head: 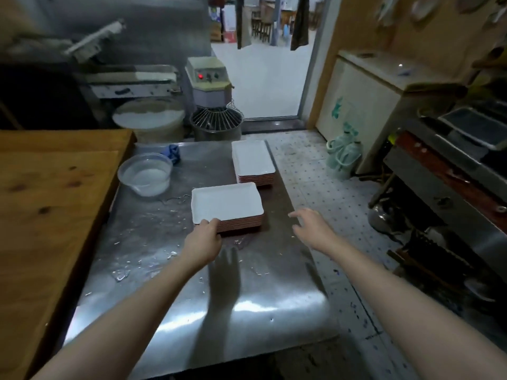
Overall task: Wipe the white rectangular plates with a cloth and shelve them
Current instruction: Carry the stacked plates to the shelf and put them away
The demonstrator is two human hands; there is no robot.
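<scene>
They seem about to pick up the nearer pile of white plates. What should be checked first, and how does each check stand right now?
1. Left hand has a grip on the near stack of white rectangular plates with red-brown undersides: ok, it holds the near left corner.
2. Right hand on the stack: not ok, it hovers open beside the right edge, apart from it.
3. Stack even: ok, edges line up.
4. Shiny steel table dry: not ok, water drops lie around the stack.
5. Crumpled blue cloth in hand: not ok, it lies beyond the clear plastic bowl of water.
6. Shelf ready: cannot tell.
</scene>
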